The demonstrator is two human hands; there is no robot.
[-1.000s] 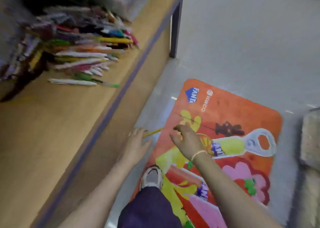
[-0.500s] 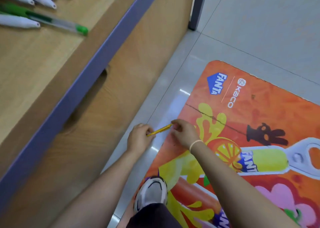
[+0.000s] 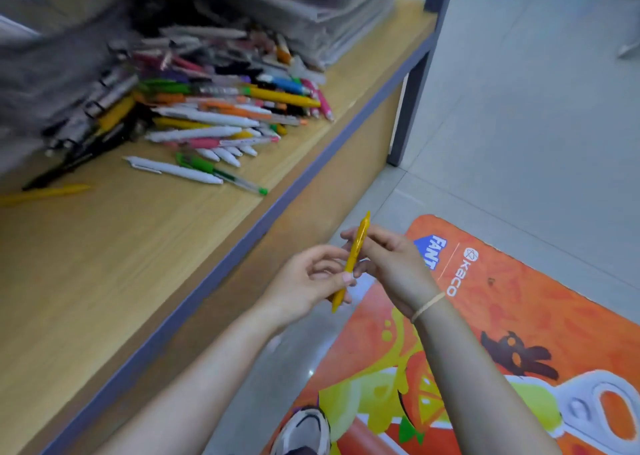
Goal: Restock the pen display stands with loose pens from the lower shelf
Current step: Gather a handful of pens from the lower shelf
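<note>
A yellow pen (image 3: 354, 257) stands almost upright in front of me, held between both hands above the floor. My left hand (image 3: 304, 281) pinches its lower half with thumb and fingers. My right hand (image 3: 391, 264) grips its upper half from the right. A pile of loose pens (image 3: 214, 115) in many colours lies on the low wooden shelf (image 3: 114, 264) to the upper left, with a white pen (image 3: 173, 170) and a green pen (image 3: 221, 174) at its near edge. No display stand is in view.
Stacked grey packs (image 3: 311, 11) sit behind the pens. Another yellow pen (image 3: 45, 193) lies alone at the shelf's left. An orange printed mat (image 3: 519, 316) covers the tiled floor, my shoe (image 3: 304, 430) on its edge. A dark post (image 3: 408, 101) stands at the shelf's end.
Both hands have lifted the yellow pen off the floor to shelf-edge height and turned it nearly upright. The view has tilted up, so the pen pile shows again.
</note>
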